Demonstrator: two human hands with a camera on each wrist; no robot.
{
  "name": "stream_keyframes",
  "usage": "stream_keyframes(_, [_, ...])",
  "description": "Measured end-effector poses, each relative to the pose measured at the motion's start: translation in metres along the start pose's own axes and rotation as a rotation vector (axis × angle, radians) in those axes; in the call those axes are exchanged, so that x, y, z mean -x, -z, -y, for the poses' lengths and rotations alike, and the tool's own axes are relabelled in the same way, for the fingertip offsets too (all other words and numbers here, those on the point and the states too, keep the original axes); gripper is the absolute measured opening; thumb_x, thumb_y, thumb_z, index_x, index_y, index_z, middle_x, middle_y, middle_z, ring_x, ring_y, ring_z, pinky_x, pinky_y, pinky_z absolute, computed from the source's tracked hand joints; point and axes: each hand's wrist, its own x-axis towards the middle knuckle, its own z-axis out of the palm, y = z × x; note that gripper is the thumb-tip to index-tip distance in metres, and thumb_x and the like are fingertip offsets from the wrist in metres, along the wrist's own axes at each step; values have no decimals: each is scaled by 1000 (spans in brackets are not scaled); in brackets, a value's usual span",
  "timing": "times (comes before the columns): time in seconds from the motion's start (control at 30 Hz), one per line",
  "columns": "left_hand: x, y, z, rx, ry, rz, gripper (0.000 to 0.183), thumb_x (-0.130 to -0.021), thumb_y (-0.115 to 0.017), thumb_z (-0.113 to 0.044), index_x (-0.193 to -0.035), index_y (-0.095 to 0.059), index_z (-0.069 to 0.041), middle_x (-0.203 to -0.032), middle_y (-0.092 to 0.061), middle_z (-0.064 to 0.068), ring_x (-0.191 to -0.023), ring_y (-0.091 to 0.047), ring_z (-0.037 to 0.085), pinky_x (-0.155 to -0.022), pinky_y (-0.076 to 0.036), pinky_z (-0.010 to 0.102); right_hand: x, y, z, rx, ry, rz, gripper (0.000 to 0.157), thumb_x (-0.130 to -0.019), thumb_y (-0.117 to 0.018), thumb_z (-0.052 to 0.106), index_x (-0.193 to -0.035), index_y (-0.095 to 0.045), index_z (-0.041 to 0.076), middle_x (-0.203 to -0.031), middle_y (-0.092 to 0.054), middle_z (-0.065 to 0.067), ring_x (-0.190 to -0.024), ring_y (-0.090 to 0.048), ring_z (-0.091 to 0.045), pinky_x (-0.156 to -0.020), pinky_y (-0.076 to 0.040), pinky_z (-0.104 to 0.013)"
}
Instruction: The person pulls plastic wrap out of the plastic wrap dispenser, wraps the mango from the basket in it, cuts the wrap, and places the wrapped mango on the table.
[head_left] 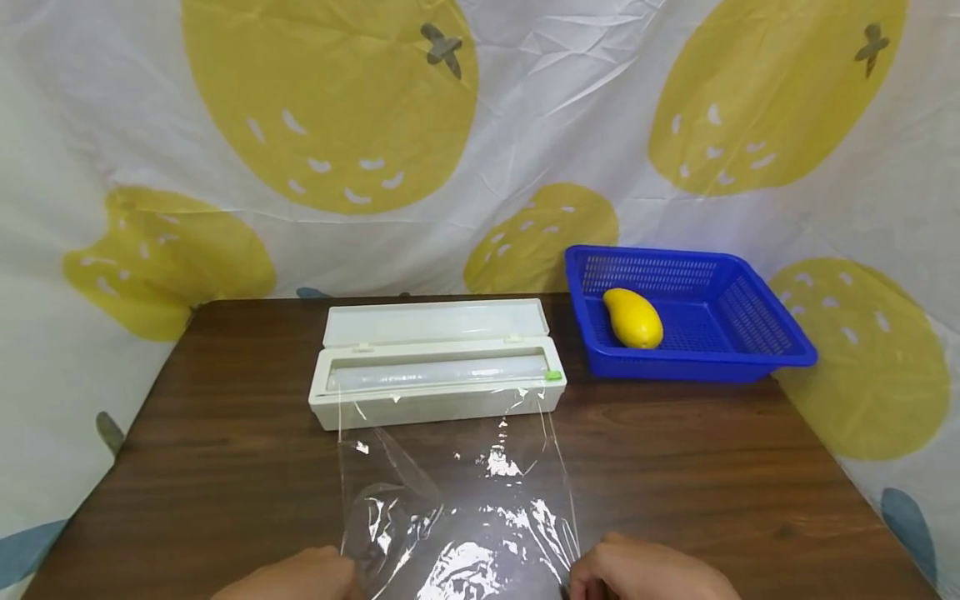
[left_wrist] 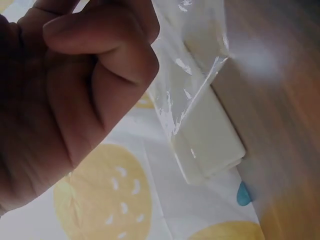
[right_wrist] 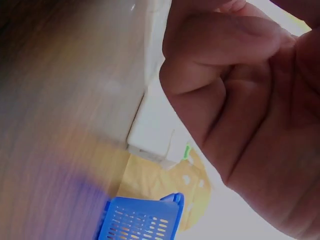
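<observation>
A sheet of clear plastic wrap (head_left: pixel 465 500) stretches from a white wrap dispenser box (head_left: pixel 442 406) toward the front of the table. The box lid stands open at the back, and a roll of wrap (head_left: pixel 442 371) lies inside. My left hand (head_left: pixel 300 575), fingers curled, grips the sheet's near left corner; its fingers also show large in the left wrist view. At the near right edge my right hand (head_left: pixel 645 571) pinches the film, fingers bent in the right wrist view. The sheet's near end runs out of the head view. A green slider (head_left: pixel 553 376) sits at the box's right end.
A blue perforated basket (head_left: pixel 690 367) stands at the back right of the brown wooden table (head_left: pixel 225 467), with a yellow mango (head_left: pixel 634 319) inside. A white cloth (head_left: pixel 540 100) with yellow fruit prints hangs behind and around the table.
</observation>
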Motion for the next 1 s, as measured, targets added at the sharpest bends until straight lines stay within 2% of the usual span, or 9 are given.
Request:
stream_keyframes(0.17, [-1,15,-5,104,31,-24,19,-78,-73,-11,-61,-68,-21,-53,-50,-22,-50,-39,-6,-45,-38,17,3,7,-1,29,-27,-23,9,-88,-73,17,-93,-76,24,-72,-61,23,-60,-51,11,-54,-45,-12])
stream_keyframes(0.27, [-7,23,-7,131,-60,-131,16,-88,-70,-13,-73,-71,-20,-62,-51,-22,-55,-43,-8,-49,-41,16,7,11,-3,87,13,-60,10,-92,-70,17,-96,-78,23,-77,-67,22,-64,-52,14,-58,-46,-10])
stream_keyframes(0.37, [-12,29,-9,117,-89,-260,7,-95,-69,-22,-92,-74,-18,-76,-57,-21,-65,-47,-8,-57,-45,17,11,12,-3,132,85,-80,11,-92,-71,19,-92,-80,26,-79,-69,24,-67,-49,20,-60,-43,-5])
stream_keyframes(0.47, [-14,31,-11,85,-65,-373,7,-96,-68,-21,-100,-74,-18,-83,-59,-21,-70,-49,-7,-61,-47,18,11,11,-3,194,186,-94,15,-87,-72,16,-79,-78,27,-67,-62,25,-62,-35,24,-53,-36,-1])
stream_keyframes(0.6, [-16,30,-9,13,-102,-474,8,-93,-70,-16,-98,-72,-21,-84,-57,-22,-74,-51,-7,-64,-47,18,10,10,-1,241,152,-105,15,-77,-74,12,-68,-71,24,-56,-50,21,-57,-27,19,-49,-29,-3])
stream_keyframes(0.7, [-17,29,-6,-1,-124,-484,6,-93,-70,-17,-97,-72,-23,-83,-57,-22,-74,-51,-6,-64,-46,18,11,8,1,221,53,-97,14,-76,-74,12,-68,-69,23,-57,-50,23,-55,-33,17,-48,-31,-5])
stream_keyframes(0.77, [-18,29,-3,-9,-130,-474,5,-94,-70,-19,-96,-71,-23,-83,-57,-22,-74,-51,-6,-64,-46,18,10,7,1,214,30,-96,15,-77,-74,13,-67,-67,22,-56,-51,23,-54,-34,17,-47,-31,-5])
stream_keyframes(0.87, [-20,29,-1,14,-120,-429,4,-95,-69,-21,-98,-72,-22,-84,-58,-22,-75,-51,-6,-64,-46,19,10,4,1,229,64,-94,16,-82,-72,19,-67,-68,21,-58,-57,22,-54,-34,20,-47,-32,-4])
stream_keyframes(1.0, [-21,29,1,59,-106,-377,7,-96,-69,-22,-100,-72,-19,-83,-59,-21,-74,-51,-6,-63,-46,20,11,0,1,273,147,-134,31,-91,-66,29,-61,-67,20,-57,-62,19,-54,-30,22,-46,-32,-3])
